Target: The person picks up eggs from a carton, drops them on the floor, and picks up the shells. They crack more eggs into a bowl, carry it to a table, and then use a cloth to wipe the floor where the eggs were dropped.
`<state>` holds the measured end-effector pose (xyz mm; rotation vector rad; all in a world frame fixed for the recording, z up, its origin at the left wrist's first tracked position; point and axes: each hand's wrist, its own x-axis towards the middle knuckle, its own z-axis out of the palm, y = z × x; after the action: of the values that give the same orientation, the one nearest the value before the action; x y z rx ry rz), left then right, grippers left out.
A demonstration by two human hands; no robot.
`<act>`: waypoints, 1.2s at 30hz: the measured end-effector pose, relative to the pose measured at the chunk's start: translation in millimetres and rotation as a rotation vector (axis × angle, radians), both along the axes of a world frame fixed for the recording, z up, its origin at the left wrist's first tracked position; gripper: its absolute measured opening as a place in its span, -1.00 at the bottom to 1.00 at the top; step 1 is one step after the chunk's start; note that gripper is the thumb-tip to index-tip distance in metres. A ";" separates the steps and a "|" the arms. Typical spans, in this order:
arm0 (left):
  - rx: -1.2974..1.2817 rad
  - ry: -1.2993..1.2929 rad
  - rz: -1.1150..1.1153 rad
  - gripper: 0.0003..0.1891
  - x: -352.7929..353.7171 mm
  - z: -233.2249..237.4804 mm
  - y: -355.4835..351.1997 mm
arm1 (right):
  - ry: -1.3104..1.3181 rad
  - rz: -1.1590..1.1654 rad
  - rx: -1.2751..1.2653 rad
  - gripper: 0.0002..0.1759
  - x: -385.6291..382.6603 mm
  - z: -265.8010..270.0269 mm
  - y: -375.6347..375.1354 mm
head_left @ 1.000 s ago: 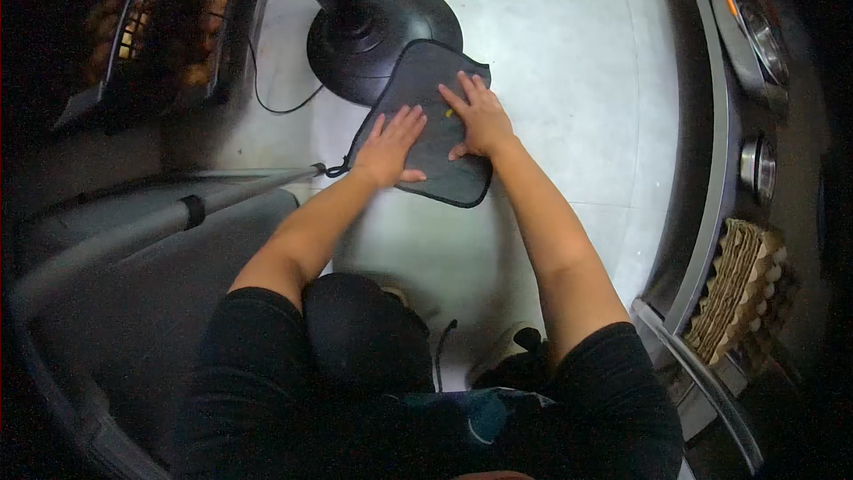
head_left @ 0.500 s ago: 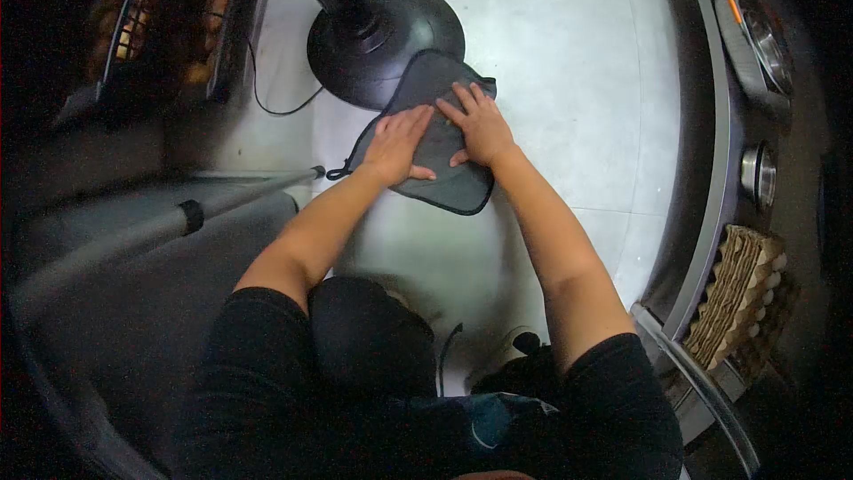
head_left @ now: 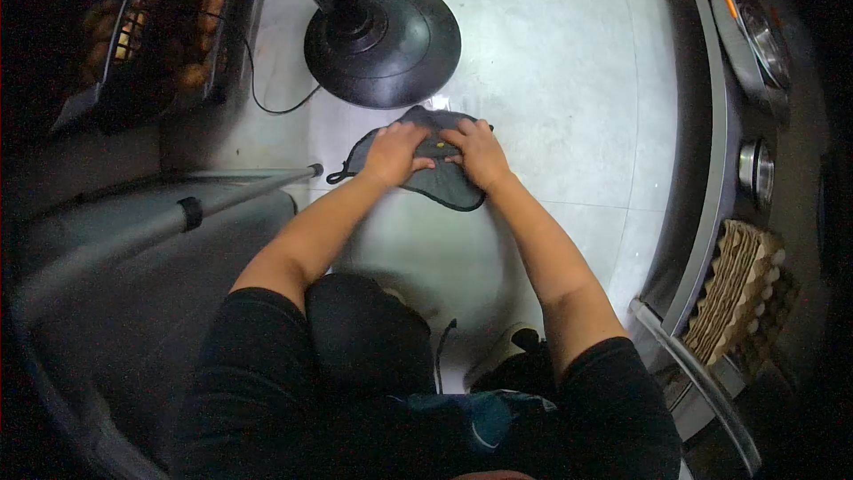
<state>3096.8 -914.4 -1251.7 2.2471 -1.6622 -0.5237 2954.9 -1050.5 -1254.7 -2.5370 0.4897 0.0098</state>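
A dark grey cloth (head_left: pixel 444 185) with black edging and a hanging loop lies on the pale floor, its far part drawn up into folds. My left hand (head_left: pixel 395 153) presses on its left half, fingers bent into the fabric. On the right half, my right hand (head_left: pixel 480 156) grips the cloth in the same way, thumb pointing inward. Between the two hands a small yellow spot (head_left: pixel 440 144) shows on the folds; what it is I cannot make out. Just beyond the cloth stands a round black pedestal base (head_left: pixel 404 53), apart from it.
A thin black cable (head_left: pixel 275 112) runs along the floor left of the base. At left are a tubular metal frame (head_left: pixel 235 200) and dark crates (head_left: pixel 115 62). Stacked egg trays (head_left: pixel 729 293), metal bowls (head_left: pixel 760 173) and a pan (head_left: pixel 751 36) line the right-hand shelf.
Both hands have pulled toward me with their fingers curling. The far edge of the cloth has come off the black base and bunched into folds.
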 end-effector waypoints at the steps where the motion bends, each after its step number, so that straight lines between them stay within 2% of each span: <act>1: -0.019 0.001 -0.019 -0.42 -2.3 -2.4 1.8 | 0.013 -0.009 0.018 -0.44 -2.0 0.3 1.8; 4: -0.040 -0.020 -0.069 -0.49 -6.8 -8.7 4.2 | -0.004 0.004 0.035 -0.47 -4.8 -6.2 4.8; 7: 0.050 0.051 -0.085 -0.57 -2.5 -12.6 1.7 | 0.023 0.036 0.069 -0.48 -2.8 -1.4 3.3; 10: 0.182 0.339 -0.053 -0.59 27.3 -10.6 -19.1 | 0.352 0.049 0.342 -0.43 17.5 8.9 -25.6; 11: 0.169 0.432 0.115 -0.56 35.0 -7.6 -24.3 | 0.226 -0.035 0.506 -0.38 20.3 1.9 -35.2; 12: 0.150 0.523 0.288 -0.52 39.7 6.1 -29.9 | 0.121 -0.192 0.440 -0.36 26.4 26.9 -35.3; 13: -0.026 0.401 0.371 -0.51 38.4 30.0 -31.4 | -0.008 -0.324 0.243 -0.34 28.3 28.6 -31.4; 14: -0.145 0.272 0.345 -0.52 37.0 28.3 -27.6 | -0.139 -0.452 0.041 -0.32 30.1 30.5 -28.5; 16: -0.380 0.007 0.287 -0.52 32.8 30.0 -20.4 | -0.172 -0.376 0.089 -0.29 28.6 29.6 -20.7; 17: -0.213 0.080 0.237 -0.52 24.7 30.6 -14.0 | -0.188 -0.338 0.115 -0.28 27.9 26.1 -16.5; 20: -0.072 0.039 0.136 -0.49 16.0 15.9 -2.4 | -0.091 -0.231 -0.021 -0.28 30.3 0.2 6.6; 24: -0.101 0.128 0.186 -0.48 20.6 14.2 -2.2 | 0.073 -0.187 -0.182 -0.30 36.5 5.5 13.6; 31: 0.035 -0.016 0.042 -0.44 4.9 27.2 3.6 | 0.018 -0.135 -0.305 -0.45 22.7 -6.1 28.7; 34: 0.106 0.035 0.021 -0.49 -4.6 32.1 10.0 | 0.105 -0.122 -0.310 -0.53 13.6 -5.0 43.7; 36: 0.123 0.025 -0.002 -0.60 -8.2 26.2 14.3 | 0.088 -0.115 -0.283 -0.61 6.2 -4.4 55.6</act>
<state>3088.7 -900.1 -1225.5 2.3151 -1.6619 -0.6685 2961.1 -994.9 -1259.1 -2.7888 0.7162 0.0107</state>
